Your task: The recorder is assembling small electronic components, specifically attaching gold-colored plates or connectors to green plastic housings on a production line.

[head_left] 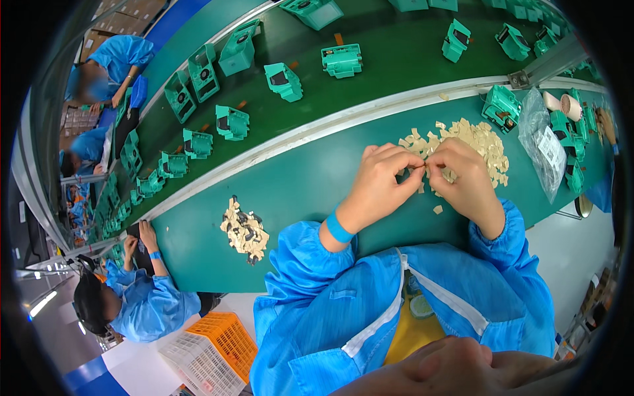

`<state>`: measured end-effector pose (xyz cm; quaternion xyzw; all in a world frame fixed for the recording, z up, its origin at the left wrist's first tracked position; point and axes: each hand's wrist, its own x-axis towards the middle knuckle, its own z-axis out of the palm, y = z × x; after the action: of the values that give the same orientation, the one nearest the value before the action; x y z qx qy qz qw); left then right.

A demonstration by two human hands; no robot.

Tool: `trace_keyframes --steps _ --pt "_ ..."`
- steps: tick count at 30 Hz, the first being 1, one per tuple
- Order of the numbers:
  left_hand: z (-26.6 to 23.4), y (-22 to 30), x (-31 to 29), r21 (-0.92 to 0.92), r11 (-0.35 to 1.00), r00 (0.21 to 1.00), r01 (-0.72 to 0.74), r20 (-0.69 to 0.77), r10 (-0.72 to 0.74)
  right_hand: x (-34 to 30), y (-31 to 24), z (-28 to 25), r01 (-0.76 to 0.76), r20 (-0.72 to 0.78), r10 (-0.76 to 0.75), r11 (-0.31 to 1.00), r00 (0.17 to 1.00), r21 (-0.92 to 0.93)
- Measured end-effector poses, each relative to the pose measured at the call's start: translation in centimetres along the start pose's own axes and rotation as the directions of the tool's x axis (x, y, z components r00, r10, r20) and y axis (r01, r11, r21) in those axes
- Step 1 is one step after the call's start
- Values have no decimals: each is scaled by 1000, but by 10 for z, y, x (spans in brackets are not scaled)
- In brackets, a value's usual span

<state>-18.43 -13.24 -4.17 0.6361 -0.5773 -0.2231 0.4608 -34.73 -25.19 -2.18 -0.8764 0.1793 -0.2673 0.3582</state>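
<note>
Both of my hands meet above the green worktable [310, 188], fingertips pinched close together. My left hand [386, 179] has thumb and forefinger pressed together, a blue band round its wrist. Facing it, my right hand [460, 177] pinches in the same way. Whatever lies between the fingertips is tiny and dark, too small to name. Under and behind my hands spreads a pile of small cream-coloured flat pieces [487, 146]. Further left lies a smaller heap of cream and black pieces [243, 231].
Beyond a metal rail [290, 140], a dark green conveyor [389, 79] carries several teal plastic housings [342, 61]. At right lie a teal housing [502, 107], a clear plastic bag [543, 142] and more parts. Co-workers in blue sit at left, near an orange crate [226, 343].
</note>
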Motion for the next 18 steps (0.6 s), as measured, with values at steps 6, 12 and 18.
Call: trace_keyframes --steps 6,12,18 --pt "-8 24 -11 -196 978 997 67 -11 -71 -11 -19 -14 -64 0 64 993 998 97" --pt "-4 31 -27 -105 992 996 70 -56 -76 -16 -37 -12 61 36 -59 995 998 -75" --pt "-6 43 -35 116 993 994 -1 -111 14 -13 -48 -14 185 100 -168 963 981 -195"
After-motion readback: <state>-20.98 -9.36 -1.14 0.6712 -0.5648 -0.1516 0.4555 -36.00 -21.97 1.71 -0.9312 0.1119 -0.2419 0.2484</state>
